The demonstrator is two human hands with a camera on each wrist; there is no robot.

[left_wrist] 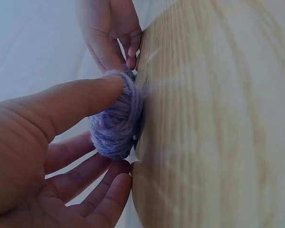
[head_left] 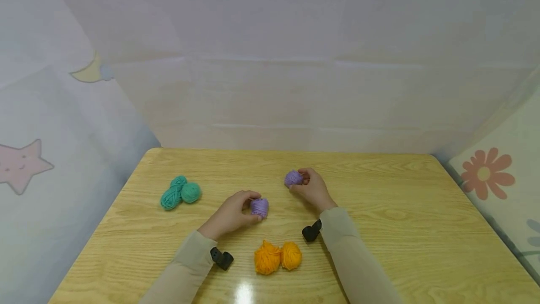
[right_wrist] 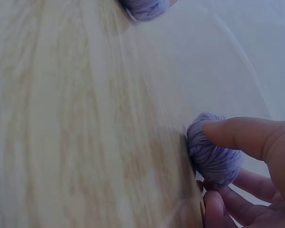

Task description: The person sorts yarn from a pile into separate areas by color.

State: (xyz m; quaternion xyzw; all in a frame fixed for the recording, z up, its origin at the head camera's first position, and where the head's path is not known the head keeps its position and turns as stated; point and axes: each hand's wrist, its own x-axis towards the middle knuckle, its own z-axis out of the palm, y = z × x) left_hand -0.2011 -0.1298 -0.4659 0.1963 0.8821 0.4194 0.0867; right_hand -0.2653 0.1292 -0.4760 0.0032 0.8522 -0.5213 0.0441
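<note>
Near the middle of the table, my left hand [head_left: 234, 212] holds a purple ball of yarn [head_left: 259, 208] between thumb and fingers. In the left wrist view the thumb lies across this purple yarn ball [left_wrist: 116, 118], with the fingers curved beneath. Farther back and to the right, my right hand [head_left: 313, 188] grips a second purple yarn ball [head_left: 293, 178]. The right wrist view has the thumb pressed on that ball [right_wrist: 213, 149] and fingertips at its lower side. Both balls sit at or very close to the tabletop, a short gap apart.
Two orange yarn balls [head_left: 267, 258] lie side by side at the front, between the forearms. At the back left, a green yarn skein [head_left: 173, 193] touches a round green yarn ball [head_left: 191, 192]. The wooden table [head_left: 405, 219] meets pale cloth behind and at the sides.
</note>
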